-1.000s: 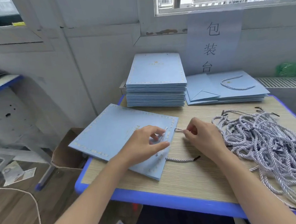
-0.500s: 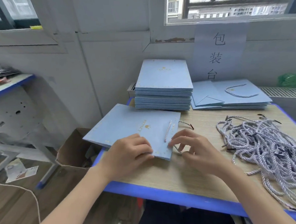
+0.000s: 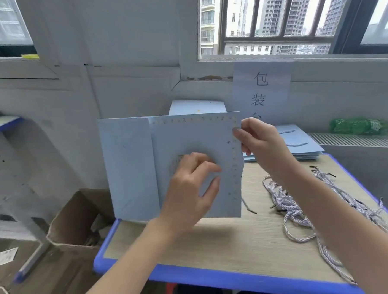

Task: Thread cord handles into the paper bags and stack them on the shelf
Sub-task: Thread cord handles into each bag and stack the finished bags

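Nearest: bare table front edge, nothing on it.

Left hand is flat against the near face of the paper bag, fingers loosely curled, thumb out; looks like it's bracing the panel, but the actual grip is hidden behind the hand.

Right hand pinches the bag's upper right edge, thumb on the near face.

Bag is held upright off the table, folded flat, a flap swung out to the left. Two punched holes sit on the right edge, one above the other, so the mouth edge runs vertically, right under the right hand. Can't tell whether cord already runs through them.

Loose cord pile lies on the table to the right, below and behind the right forearm. Right hand is clearly the nearer one to it; the left is blocked by the bag.

My guess: next cord pickup goes to the right hand, dropping down and right.

Farther back: finished bags with handles stacked flat; unthreaded stack behind the held bag.
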Available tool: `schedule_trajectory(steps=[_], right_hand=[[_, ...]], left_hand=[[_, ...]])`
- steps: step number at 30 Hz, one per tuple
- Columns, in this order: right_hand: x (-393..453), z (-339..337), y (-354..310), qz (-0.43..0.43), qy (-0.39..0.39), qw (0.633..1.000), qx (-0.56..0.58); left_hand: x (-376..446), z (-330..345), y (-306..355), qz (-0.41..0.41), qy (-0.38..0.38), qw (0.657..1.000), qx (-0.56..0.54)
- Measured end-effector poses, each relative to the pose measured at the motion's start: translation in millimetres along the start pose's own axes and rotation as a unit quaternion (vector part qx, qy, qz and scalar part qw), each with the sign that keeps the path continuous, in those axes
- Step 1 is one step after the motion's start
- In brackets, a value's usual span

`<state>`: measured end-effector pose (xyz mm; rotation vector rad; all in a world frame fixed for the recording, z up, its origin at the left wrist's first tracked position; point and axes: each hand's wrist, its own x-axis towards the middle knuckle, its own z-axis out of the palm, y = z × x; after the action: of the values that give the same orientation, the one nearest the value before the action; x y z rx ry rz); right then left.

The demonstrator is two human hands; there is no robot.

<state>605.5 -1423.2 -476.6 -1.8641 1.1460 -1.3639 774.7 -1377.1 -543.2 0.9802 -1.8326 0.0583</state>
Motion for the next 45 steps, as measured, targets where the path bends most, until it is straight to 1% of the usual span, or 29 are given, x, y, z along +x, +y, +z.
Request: schedule_trajectory(steps=[2,5,7,10,13,15,19,21,22,25,27,29,31,34,39,43,45], right_hand=[[-2,-3,5,0.05,-0.015,0.998,0.024],[-7,-5,27,0.126,-0.042,0.991,0.001],[-12,-3,44,0.158,-0.058,0.984,-0.065],[-23,-1,64,0.187,-0.097,0.958,-0.194],[-36,-2,80,0.194,-0.131,0.935,-0.266],[-44,-5,85,0.179,-0.15,0.921,-0.313],[-56,-22,83,0.127,-0.166,0.911,-0.354],[-61,-35,82,0.103,-0.183,0.9,-0.382],[-63,-41,82,0.097,-0.192,0.89,-0.403],[-68,-51,81,0.095,-0.209,0.842,-0.487],[-69,-52,82,0.092,-0.202,0.829,-0.513],[-68,-50,84,0.085,-0.199,0.826,-0.521],[-66,-49,85,0.082,-0.215,0.828,-0.512],[-63,-54,81,0.088,-0.225,0.836,-0.492],[-65,-59,83,0.084,-0.256,0.825,-0.496],[-65,-54,84,0.068,-0.25,0.822,-0.507],[-65,-46,81,0.04,-0.238,0.839,-0.488]], left_hand=[[-8,7,4,-0.015,-0.028,0.999,-0.011],[-21,16,8,-0.046,-0.067,0.997,-0.017],[-29,22,9,-0.062,-0.12,0.991,0.014],[-39,29,13,-0.079,-0.224,0.969,0.07],[-48,35,17,-0.09,-0.275,0.952,0.101],[-53,37,15,-0.102,-0.305,0.94,0.112],[-53,36,6,-0.116,-0.311,0.937,0.106],[-52,35,2,-0.124,-0.315,0.935,0.105],[-52,34,0,-0.128,-0.316,0.934,0.107],[-55,32,-2,-0.134,-0.316,0.933,0.111],[-56,31,-3,-0.137,-0.317,0.933,0.106],[-57,29,-2,-0.14,-0.328,0.929,0.101],[-59,26,-1,-0.142,-0.34,0.922,0.116],[-61,22,-2,-0.159,-0.331,0.921,0.132],[-61,23,-3,-0.165,-0.312,0.924,0.148],[-61,26,-3,-0.165,-0.306,0.925,0.153],[-62,26,-3,-0.165,-0.304,0.926,0.15]])
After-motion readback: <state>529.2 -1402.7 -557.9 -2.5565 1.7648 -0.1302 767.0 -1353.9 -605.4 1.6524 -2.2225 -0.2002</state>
